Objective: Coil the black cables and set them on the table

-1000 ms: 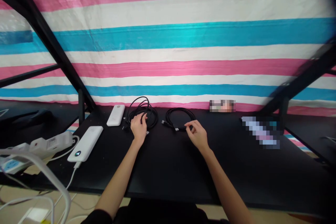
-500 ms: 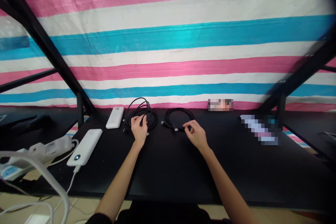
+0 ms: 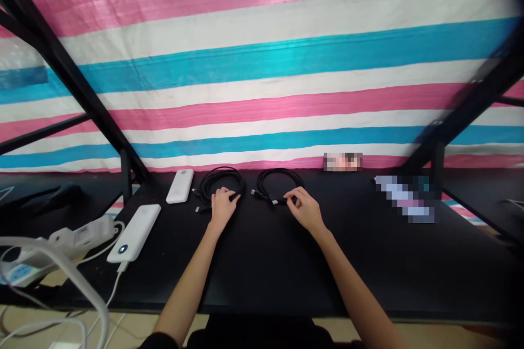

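Note:
Two coils of black cable lie side by side on the black table (image 3: 262, 262). My left hand (image 3: 223, 205) is over the front of the left black USB cable (image 3: 216, 170), thumb and fingers closed on its loops at the right side. Light metal plugs of this cable show just left of the hand. At the right black USB cable (image 3: 281, 170), my right hand (image 3: 304, 208) pinches the front of the coil beside a plug. The cable's two metal-tipped ends point left. My fingers partly hide both cables where they grip.
Left of the coils lie a small white power bank (image 3: 180, 186) and a larger white power bank (image 3: 134, 232) with a white cable plugged in. A white power strip (image 3: 77, 235) is at the far left. Black frame bars (image 3: 88, 95) slant up before a striped sheet (image 3: 262, 60).
My left hand has lowered a raised loop, so the left coil now lies flatter and rounder. That hand has shifted slightly right and down. My right hand has hardly moved.

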`<state>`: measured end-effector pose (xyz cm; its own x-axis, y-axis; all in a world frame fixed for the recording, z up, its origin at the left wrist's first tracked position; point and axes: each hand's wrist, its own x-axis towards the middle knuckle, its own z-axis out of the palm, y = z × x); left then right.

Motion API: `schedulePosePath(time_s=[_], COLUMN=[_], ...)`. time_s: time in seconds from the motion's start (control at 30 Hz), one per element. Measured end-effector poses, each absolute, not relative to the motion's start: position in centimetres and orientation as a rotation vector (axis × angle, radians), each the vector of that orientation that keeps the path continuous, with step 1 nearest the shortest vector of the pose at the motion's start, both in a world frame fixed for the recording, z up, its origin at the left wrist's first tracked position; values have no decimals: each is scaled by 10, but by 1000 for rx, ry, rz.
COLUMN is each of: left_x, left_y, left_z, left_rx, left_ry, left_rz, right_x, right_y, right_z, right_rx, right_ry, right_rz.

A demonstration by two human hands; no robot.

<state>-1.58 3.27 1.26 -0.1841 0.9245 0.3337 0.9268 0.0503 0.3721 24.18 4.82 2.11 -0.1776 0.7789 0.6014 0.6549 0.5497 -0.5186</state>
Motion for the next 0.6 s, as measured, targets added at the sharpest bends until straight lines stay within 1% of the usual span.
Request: schedulePosePath(time_s=[0.13, 0.43, 0.53, 0.6], left_x=[-22, -59, -77, -90], left_y=[33, 49, 58, 62], left_z=[21, 52, 70, 90], left_rx=[-1926, -1823, -1651, -1434], left_ry=[-2243, -2287, -2325, -2293], left_rz=[-984, -1573, -1722, -1839], right_x=[244, 249, 249, 248], right_y=[49, 51, 51, 50], right_z=[23, 23, 24, 24], right_rx=[-1158, -1199, -1203, -1198], right_ry=[-1890, -1861, -1885, -1901], right_rz=[178, 213, 232, 246])
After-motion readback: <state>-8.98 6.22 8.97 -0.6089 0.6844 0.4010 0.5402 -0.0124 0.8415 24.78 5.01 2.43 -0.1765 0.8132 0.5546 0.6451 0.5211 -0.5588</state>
